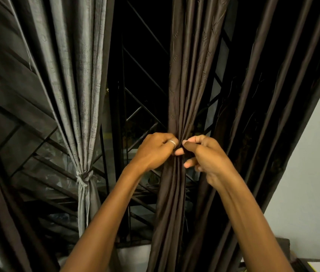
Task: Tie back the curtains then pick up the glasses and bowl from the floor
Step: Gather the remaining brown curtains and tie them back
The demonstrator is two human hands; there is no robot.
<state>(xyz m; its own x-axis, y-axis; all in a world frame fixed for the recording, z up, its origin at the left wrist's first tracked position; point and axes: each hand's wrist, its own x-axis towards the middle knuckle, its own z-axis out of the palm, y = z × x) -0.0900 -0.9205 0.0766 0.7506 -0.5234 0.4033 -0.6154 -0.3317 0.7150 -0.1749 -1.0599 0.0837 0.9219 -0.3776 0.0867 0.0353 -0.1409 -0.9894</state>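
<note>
A dark brown curtain (182, 79) hangs in front of me, gathered into a narrow bunch at mid-height. My left hand (155, 150), with a ring on one finger, grips the bunch from the left. My right hand (208, 156) pinches the same gathered fabric from the right, fingers curled. To the left, a grey curtain (75, 75) is tied back with a knotted band (83, 178). No glasses, bowl or floor are in view.
A dark window with a diagonal metal grille (139, 118) stands behind the curtains. More dark brown curtain folds (273, 95) hang on the right beside a pale wall (316, 173). A dark box edge (316, 266) shows at the bottom right.
</note>
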